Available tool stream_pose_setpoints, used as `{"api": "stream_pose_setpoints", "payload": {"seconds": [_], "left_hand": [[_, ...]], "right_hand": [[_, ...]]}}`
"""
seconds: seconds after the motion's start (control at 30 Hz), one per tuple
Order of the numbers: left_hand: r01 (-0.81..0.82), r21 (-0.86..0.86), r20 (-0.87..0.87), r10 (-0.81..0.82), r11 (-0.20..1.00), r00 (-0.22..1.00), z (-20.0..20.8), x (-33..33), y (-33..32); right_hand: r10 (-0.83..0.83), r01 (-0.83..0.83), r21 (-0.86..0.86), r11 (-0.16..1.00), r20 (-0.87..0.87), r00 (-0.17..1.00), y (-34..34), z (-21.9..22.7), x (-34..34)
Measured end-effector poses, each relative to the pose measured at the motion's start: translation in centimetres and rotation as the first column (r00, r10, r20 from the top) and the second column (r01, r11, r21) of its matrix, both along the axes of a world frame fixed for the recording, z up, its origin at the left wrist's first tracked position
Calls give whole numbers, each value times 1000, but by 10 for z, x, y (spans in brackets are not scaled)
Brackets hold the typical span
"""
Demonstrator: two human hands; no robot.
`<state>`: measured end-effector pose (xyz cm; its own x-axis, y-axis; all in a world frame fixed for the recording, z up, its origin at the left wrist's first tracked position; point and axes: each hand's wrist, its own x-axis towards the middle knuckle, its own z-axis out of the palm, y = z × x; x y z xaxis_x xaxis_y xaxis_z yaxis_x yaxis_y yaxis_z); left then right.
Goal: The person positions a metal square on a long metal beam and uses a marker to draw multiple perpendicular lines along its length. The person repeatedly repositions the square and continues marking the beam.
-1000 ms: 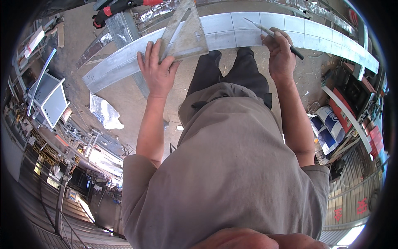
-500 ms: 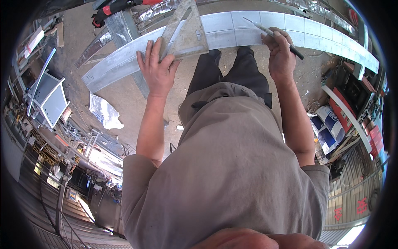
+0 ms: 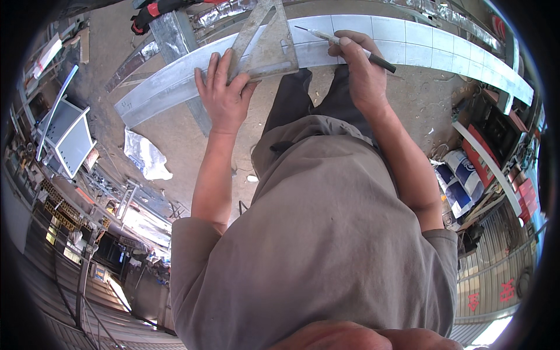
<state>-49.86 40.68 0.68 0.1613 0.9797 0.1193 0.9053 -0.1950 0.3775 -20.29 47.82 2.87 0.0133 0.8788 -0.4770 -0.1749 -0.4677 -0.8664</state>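
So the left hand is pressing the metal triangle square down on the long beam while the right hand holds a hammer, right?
Not quite. The head view shows the right hand holding a thin marking pen, not a hammer, its tip pointing toward the triangle. The rest is right: the left hand presses the metal triangle square flat on the long pale beam.

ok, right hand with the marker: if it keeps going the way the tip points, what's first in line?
Likely the triangular set square. The right hand aims the marker leftward along the long metal strip, and the square's edge lies just beyond the tip. Depth is unclear.
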Motion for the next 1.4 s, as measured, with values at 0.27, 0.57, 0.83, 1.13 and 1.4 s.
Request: {"api": "stream_pose_setpoints", "payload": {"seconds": [0.27, 0.57, 0.83, 1.13, 1.4], "left_hand": [[-6, -15, -18, 6, 1000, 1000, 0, 0, -1], [-8, -23, -20, 8, 1000, 1000, 1, 0, 0], [-13, -23, -21, 13, 1000, 1000, 0, 0, 0], [-16, -19, -18, 16, 1000, 1000, 0, 1, 0], [-22, -20, -26, 22, 1000, 999, 0, 1, 0]], "right_hand": [[-5, 5, 2, 1000, -19, 1000, 0, 1, -2], [46, -50, 23, 998, 147, 988, 3, 14, -13], [107, -118, 30, 993, 235, 966, 4, 11, -16], [136, -153, 36, 988, 286, 948, 2, 4, -17], [201, -205, -25, 978, 351, 914, -3, 18, -17]]}}
